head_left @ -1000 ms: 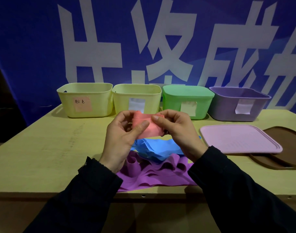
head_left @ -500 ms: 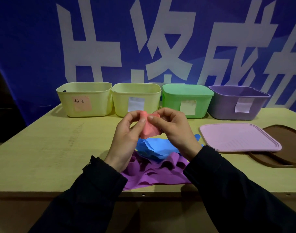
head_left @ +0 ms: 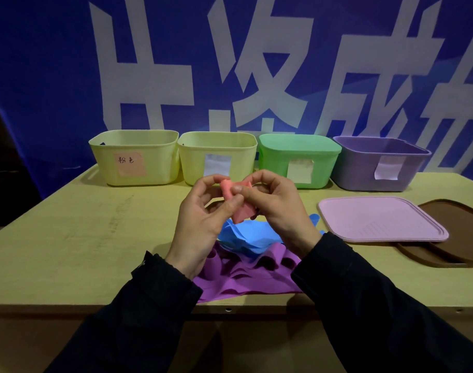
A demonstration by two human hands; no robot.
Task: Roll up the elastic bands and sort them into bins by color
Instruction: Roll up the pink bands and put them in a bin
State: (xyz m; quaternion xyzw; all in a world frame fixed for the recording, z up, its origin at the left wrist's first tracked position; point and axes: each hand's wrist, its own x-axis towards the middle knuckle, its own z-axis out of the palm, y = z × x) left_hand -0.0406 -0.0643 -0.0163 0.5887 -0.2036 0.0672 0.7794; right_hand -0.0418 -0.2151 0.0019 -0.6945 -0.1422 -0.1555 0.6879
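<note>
Both hands up over the table (head_left: 68,238), pinching the pink band (head_left: 236,203) between them. Left hand (head_left: 203,219) has thumb and fingertips curled on the band's left side, right hand (head_left: 278,208) thumb pressed on its top edge, fingers curled behind. Versus 1.0 s ago: band was a flat wide rectangle held at both ends, now bunched narrow with a rolled top end and a loose tail hanging down; hands closer together, thumbs nearly touching. Half a second ago already partly folded, now tighter. Blue band (head_left: 243,235) lies crumpled on the table just under the hands, on top of the purple band (head_left: 246,275) spread near the front edge; both same place as before. Back row unchanged: yellow bin with pink label (head_left: 134,157), second yellow bin (head_left: 216,157), green bin (head_left: 298,160) with lid on, purple bin (head_left: 380,162) open. Pink lid (head_left: 377,219) flat on the right, overlapping a brown tray (head_left: 450,232). Blue banner (head_left: 41,76) with white characters behind.
</note>
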